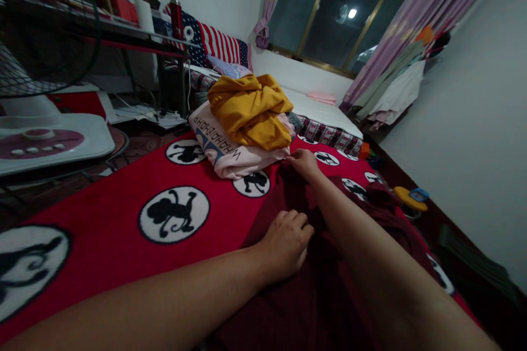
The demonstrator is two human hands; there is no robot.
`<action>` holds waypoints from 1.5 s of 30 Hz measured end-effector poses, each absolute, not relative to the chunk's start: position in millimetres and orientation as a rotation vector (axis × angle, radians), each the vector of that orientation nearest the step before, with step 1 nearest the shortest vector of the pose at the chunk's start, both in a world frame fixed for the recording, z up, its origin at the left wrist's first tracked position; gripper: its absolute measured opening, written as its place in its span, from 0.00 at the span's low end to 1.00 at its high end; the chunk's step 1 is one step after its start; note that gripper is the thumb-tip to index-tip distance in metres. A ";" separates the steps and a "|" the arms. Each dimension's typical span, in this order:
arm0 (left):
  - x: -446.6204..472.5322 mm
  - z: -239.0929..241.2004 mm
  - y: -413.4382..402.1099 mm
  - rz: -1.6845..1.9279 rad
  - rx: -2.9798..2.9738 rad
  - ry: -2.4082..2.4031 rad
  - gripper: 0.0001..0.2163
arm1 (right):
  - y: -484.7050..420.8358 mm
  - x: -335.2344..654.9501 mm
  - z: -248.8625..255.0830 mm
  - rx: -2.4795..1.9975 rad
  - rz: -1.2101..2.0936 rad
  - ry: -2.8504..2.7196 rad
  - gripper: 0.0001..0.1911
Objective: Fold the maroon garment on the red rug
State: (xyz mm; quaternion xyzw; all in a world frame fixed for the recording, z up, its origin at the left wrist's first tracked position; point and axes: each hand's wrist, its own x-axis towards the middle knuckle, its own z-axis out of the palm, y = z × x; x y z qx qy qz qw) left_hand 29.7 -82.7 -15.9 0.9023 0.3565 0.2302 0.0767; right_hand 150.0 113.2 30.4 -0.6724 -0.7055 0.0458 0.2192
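Note:
A dark maroon garment (272,312) lies spread over the red blanket (111,214), which has black monkeys in white circles. My left hand (286,244) is closed on the garment's near part, its fingers curled in the cloth. Farther forward, my right hand (303,165) pinches the garment's far edge, close beside a pile of clothes. In that pile a mustard-yellow garment (251,112) rests in a crumpled heap on a folded pale pink garment with lettering (230,162). What kind of garment the maroon one is, I cannot tell.
At the left stand an electric fan (53,134) and a desk (164,44) with a red thermos (175,19). Behind the pile is a bed with a pale top (317,107). Clothes (397,93) hang by the right wall, near a yellow stool (409,198).

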 end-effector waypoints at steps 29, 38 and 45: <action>34.3 -21.9 -75.9 0.531 2.377 1.440 0.40 | 126.6 174.5 5.6 -1.624 0.757 -1.416 0.09; 34.6 -26.8 -71.6 0.519 2.472 1.472 0.35 | 1.6 199.4 12.6 -1.245 0.431 -1.758 0.20; 34.0 -21.5 -71.4 0.377 2.520 1.490 0.35 | -147.5 200.4 22.6 -0.891 0.276 -2.473 0.24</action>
